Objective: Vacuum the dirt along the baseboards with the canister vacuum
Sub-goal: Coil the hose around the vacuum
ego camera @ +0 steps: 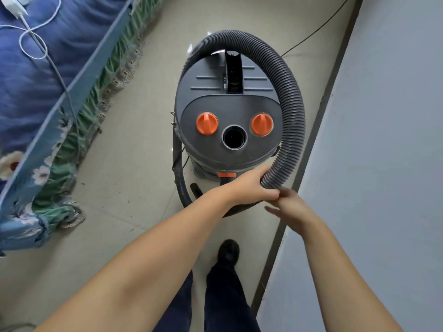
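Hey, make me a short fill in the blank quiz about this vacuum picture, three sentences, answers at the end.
1. The left hand grips the ribbed grey ____.
2. The two knobs on the canister vacuum are coloured ____.
3. The right hand holds ____.

Missing words: hose; orange; nothing

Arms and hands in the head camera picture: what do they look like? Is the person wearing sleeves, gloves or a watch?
Both arms are bare all the way down the picture: no sleeves show. The left hand and the right hand wear no gloves, and no watch, bracelet or ring can be seen. The right hand looks a bit blurry. Below the arms you can see dark trousers and one black shoe.
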Motion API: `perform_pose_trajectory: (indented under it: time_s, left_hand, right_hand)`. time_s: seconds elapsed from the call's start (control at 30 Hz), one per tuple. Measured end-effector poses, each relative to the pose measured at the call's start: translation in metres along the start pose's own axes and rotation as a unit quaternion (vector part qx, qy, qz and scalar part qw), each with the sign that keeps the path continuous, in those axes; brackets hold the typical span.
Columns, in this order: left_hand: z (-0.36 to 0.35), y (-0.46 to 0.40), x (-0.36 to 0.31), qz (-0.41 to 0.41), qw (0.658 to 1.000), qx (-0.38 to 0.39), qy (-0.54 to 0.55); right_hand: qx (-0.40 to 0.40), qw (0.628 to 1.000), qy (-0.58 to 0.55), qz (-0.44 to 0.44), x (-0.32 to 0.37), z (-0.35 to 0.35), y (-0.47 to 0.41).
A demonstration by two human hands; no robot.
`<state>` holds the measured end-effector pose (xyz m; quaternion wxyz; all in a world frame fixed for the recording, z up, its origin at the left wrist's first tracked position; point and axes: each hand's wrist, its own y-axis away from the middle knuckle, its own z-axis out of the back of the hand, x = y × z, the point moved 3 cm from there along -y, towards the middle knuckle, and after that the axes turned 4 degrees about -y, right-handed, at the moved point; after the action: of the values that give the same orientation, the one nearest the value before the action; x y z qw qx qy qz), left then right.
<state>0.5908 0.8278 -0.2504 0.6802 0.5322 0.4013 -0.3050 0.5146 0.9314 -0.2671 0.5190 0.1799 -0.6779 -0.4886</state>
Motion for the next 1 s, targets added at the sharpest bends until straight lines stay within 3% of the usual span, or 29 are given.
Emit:
perform_pose_trajectory:
  time_s: [0.07, 0.13, 0.23, 0.33, 0.43, 0.5, 0.6, 0.67, 0.73, 0.8, 0.87, 0.93, 1.0]
  left_hand:
    - [0.002, -0.002, 0.013, 0.016, 0.998, 0.038, -0.048]
    - [0.004, -0.006, 0.024, 0.033, 0.992, 0.061, -0.101]
    - [0.006, -0.011, 0.039, 0.063, 0.981, 0.076, -0.169]
    - [0.004, -0.021, 0.053, 0.092, 0.976, 0.049, -0.189]
    - [0.0, -0.03, 0.064, 0.151, 0.965, -0.055, -0.206]
    - [-0.009, -0.033, 0.069, 0.194, 0.95, -0.071, -0.236]
    - [-0.01, -0.019, 0.062, 0.233, 0.944, -0.027, -0.234]
    - [0.009, 0.0, 0.043, 0.214, 0.947, 0.04, -0.237]
    - [0.046, 0.014, 0.015, 0.178, 0.967, 0.06, -0.173]
    - [0.102, 0.01, -0.019, 0.135, 0.987, -0.008, -0.089]
    - [0.168, -0.014, -0.049, 0.056, 0.982, -0.171, -0.054]
    - [0.228, -0.055, -0.073, -0.022, 0.935, -0.333, -0.122]
    - [0.268, -0.106, -0.084, -0.022, 0.901, -0.365, -0.234]
  right_hand:
    - [-0.088, 0.991, -0.063, 0.075, 0.037, 0.036, -0.001]
    - [-0.122, 0.976, -0.076, 0.163, 0.087, 0.052, 0.003]
    - [-0.048, 0.965, 0.092, 0.24, 0.142, 0.028, -0.009]
    - [-0.098, 0.897, 0.302, 0.308, 0.169, -0.003, -0.035]
    - [-0.193, 0.884, 0.251, 0.343, 0.167, 0.008, -0.054]
    - [-0.211, 0.891, 0.192, 0.353, 0.155, 0.026, -0.06]
    - [-0.242, 0.903, 0.113, 0.336, 0.138, 0.053, -0.069]
    - [-0.244, 0.916, 0.081, 0.308, 0.131, 0.064, -0.077]
    - [-0.239, 0.928, 0.055, 0.279, 0.126, 0.073, -0.086]
    - [-0.243, 0.936, 0.039, 0.251, 0.124, 0.081, -0.098]
    - [-0.253, 0.944, 0.023, 0.21, 0.119, 0.088, -0.112]
    - [-0.256, 0.952, 0.018, 0.164, 0.111, 0.092, -0.126]
    - [-0.252, 0.96, 0.014, 0.121, 0.106, 0.09, -0.141]
